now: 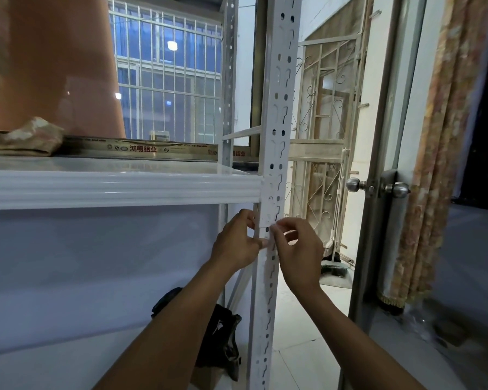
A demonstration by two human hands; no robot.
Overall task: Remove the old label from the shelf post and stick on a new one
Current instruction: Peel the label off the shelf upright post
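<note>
A white perforated shelf post rises through the middle of the head view. A small white label lies on the post's front just under the shelf edge. My left hand is at the post's left side, its thumb pressed against the label's lower left. My right hand is at the right side, thumb and forefinger pinched on the label's upper edge. Whether the label is stuck flat or partly lifted I cannot tell.
A white shelf board runs left from the post. A black bag lies on the floor below. At the right stands an open door with a round knob. Behind the post are a barred window and a broom.
</note>
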